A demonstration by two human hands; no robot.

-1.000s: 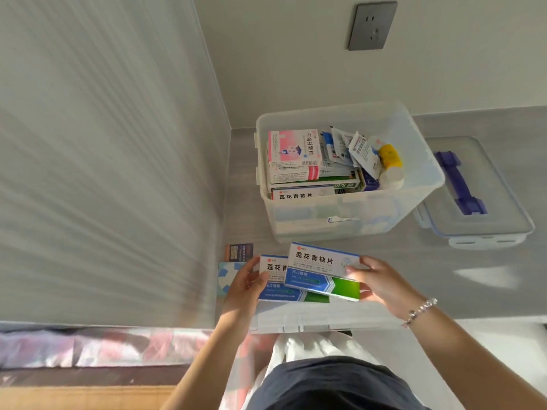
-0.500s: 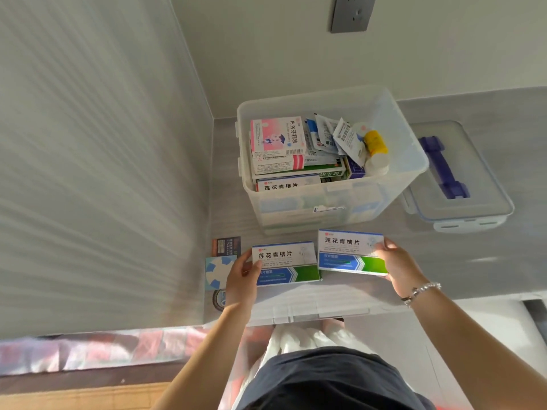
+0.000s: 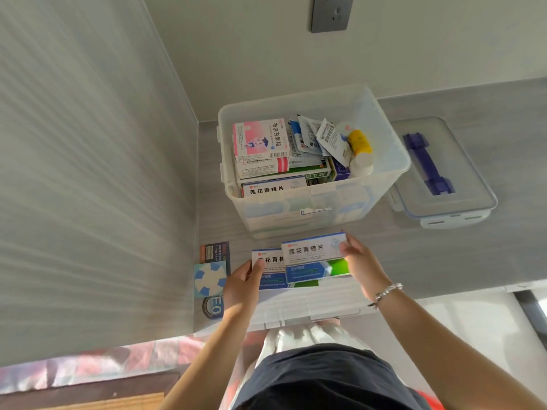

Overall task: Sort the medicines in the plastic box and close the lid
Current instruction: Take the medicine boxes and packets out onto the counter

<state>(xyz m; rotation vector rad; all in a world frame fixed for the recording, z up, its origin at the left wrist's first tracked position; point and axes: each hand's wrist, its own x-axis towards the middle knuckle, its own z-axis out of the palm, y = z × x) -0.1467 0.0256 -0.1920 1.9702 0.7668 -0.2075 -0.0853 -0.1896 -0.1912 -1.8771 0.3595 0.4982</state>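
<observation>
A clear plastic box (image 3: 387,134) stands open on the grey counter, packed with medicine cartons, sachets and a yellow-capped bottle (image 3: 359,145). Its clear lid (image 3: 473,199) with a purple handle lies flat to the right of it. In front of the box my left hand (image 3: 241,287) grips a white, blue and green medicine carton (image 3: 268,269) by its left end. My right hand (image 3: 362,264) grips a matching carton (image 3: 313,255) by its right end. The right carton overlaps the left one and hides its right half.
A dark card (image 3: 214,252), a blue-and-white patterned packet (image 3: 209,279) and a round sticker (image 3: 211,307) lie at the counter's left, against the ribbed wall. A second clear lidded container (image 3: 307,309) sits under my hands at the counter's front edge. A wall socket (image 3: 333,13) is above.
The two cartons were held side by side half a second ago. My right hand has since moved its carton left and over the one in my left hand, as they were a second ago.
</observation>
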